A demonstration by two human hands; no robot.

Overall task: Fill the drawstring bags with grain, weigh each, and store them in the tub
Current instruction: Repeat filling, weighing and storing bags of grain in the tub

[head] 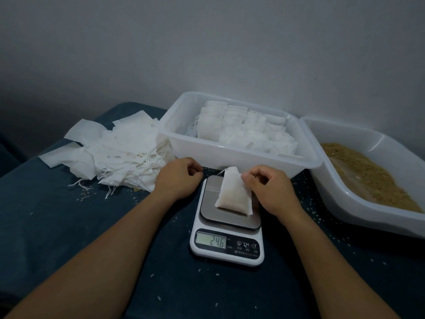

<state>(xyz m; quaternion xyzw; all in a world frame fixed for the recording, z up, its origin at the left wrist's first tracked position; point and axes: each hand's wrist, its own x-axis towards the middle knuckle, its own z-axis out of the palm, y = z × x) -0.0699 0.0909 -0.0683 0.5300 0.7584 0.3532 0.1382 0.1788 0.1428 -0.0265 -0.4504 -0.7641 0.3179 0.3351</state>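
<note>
A filled white drawstring bag (pixel 232 192) lies on the steel platform of a small kitchen scale (pixel 227 240), whose display reads 24.6. My right hand (pixel 268 187) pinches the bag's upper right edge with curled fingers. My left hand (pixel 178 178) hovers just left of the scale with its fingers loosely curled; a thin string seems to run toward it, unclear. Behind the scale stands a translucent white tub (pixel 232 155) packed with several filled bags (pixel 243 130).
A heap of empty white drawstring bags (pixel 115 153) lies at the left on the dark blue cloth. A second translucent tub (pixel 368 212) at the right holds loose brown grain (pixel 368 176). Stray grains dot the cloth. A grey wall rises behind.
</note>
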